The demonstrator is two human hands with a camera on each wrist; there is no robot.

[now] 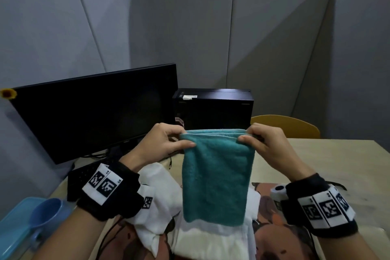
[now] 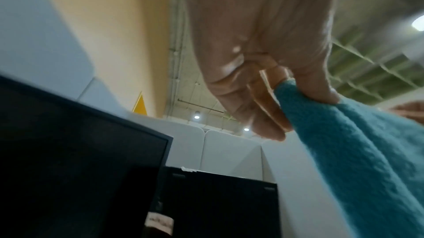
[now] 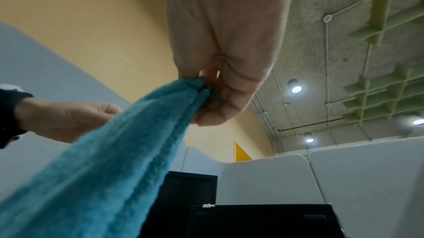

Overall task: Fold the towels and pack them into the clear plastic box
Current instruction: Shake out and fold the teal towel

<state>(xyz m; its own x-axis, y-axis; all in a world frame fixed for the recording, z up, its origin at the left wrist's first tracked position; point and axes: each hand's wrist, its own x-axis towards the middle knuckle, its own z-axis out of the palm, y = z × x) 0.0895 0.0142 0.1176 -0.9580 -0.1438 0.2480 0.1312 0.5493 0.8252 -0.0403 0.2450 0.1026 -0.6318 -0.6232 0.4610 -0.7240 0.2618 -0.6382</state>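
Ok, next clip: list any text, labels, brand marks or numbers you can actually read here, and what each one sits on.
No text here can be read.
White sticker on top of the black computer case: print too small.
Red-and-white label on the case front: blurred.
Black-and-white square code tags on the black wrist bands: patterns with tiny unreadable digits.
Black flat monitor: logo too small.
Teal terry towel: no label visible.

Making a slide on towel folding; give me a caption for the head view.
Both hands, left hand and right hand, pinch the teal towel's top corners, hanging it above white cloth.
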